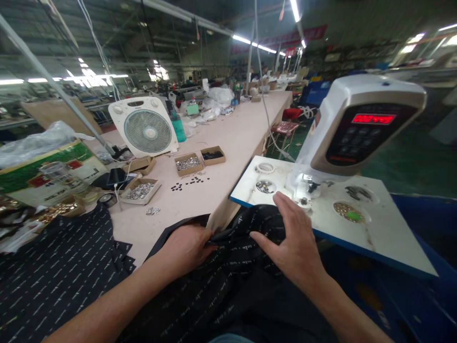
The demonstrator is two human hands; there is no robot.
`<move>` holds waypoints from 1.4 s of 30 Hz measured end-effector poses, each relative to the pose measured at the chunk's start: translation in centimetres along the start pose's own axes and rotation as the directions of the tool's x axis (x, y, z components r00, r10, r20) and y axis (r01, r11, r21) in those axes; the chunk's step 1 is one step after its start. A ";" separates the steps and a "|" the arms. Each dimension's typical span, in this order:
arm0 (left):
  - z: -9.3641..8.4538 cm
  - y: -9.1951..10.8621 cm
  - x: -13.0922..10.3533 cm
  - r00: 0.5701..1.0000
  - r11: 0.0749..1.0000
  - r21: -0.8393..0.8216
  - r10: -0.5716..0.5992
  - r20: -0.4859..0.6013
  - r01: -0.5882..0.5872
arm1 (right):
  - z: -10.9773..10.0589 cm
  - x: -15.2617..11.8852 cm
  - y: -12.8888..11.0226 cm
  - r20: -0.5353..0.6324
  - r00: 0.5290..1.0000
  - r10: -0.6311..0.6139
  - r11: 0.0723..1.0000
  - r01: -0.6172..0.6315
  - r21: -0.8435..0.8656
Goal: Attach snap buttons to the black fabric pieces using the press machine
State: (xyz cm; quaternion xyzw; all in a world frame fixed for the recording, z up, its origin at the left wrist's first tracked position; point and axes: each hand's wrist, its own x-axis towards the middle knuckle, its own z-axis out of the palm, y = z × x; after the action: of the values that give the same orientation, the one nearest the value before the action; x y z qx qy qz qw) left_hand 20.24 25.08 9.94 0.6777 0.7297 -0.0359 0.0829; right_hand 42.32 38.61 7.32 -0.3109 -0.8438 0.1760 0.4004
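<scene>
Dark patterned fabric [221,281] with rows of small white lettering is bunched in front of me, its far edge reaching the front of the machine table. My left hand [189,245] is closed on a fold of it, near the corner of the long table. Over the cloth's right part, my right hand [294,238] has its thumb and fingers spread, the palm side against or just above the fabric. Just beyond that hand stands a snap-fastening machine [357,124] with a red lit display. Its working head [305,188] is close to my right fingertips.
The white machine table [385,228] has round wells holding metal parts. On the long table [246,124] are small boxes of metal pieces [188,163], loose black pieces [187,183], a box fan [146,126] and a teal bottle [178,128]. More patterned fabric [60,267] lies left.
</scene>
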 end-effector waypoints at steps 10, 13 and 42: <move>1.9 -0.4 -1.1 0.950 0.933 -0.281 0.149 -0.273 -0.227 | 5.7 0.0 -0.5 0.728 0.667 -0.159 0.965 -0.050 0.257; 2.4 -0.5 -1.3 0.929 0.914 -0.272 0.218 -0.298 -0.302 | 6.5 -0.2 -0.5 0.748 0.650 -0.135 0.915 -0.207 0.345; 7.1 -2.6 0.0 0.888 -0.177 -0.874 0.182 0.423 0.452 | 6.0 1.1 -1.6 0.821 0.570 0.048 0.769 -0.545 0.333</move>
State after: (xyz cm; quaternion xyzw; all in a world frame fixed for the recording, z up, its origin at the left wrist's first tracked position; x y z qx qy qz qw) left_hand 18.15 23.68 2.77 0.2595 0.5282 0.3812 0.7130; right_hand 36.47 37.83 5.14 -0.2184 -0.7719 0.5961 0.0323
